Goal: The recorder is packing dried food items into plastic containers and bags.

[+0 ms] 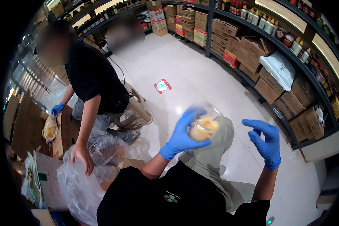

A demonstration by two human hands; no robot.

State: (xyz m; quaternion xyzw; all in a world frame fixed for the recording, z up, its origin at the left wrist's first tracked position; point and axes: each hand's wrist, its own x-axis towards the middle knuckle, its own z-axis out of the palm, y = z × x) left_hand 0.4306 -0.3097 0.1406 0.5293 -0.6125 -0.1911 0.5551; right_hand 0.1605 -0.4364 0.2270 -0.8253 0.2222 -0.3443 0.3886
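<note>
My left hand (pixel 186 132), in a blue glove, is wrapped round a clear rounded plastic tub (pixel 214 110) above my lap. Pale yellow chunks (pixel 207 124) show inside it, somewhat blurred; their exact kind I cannot make out. Off to the right, my right hand (pixel 265 141), gloved in blue too, is raised apart from the tub. Its forefinger points left, the thumb stands away from it, and nothing shows between them.
At left a seated co-worker (pixel 98 83) has one blue-gloved hand by a bagged yellow item (pixel 49 128) in a cardboard box (pixel 24 128). Crumpled clear plastic (pixel 77 188) lies near my left side. Shelves with cartons (pixel 252 52) and bottles line the right and back.
</note>
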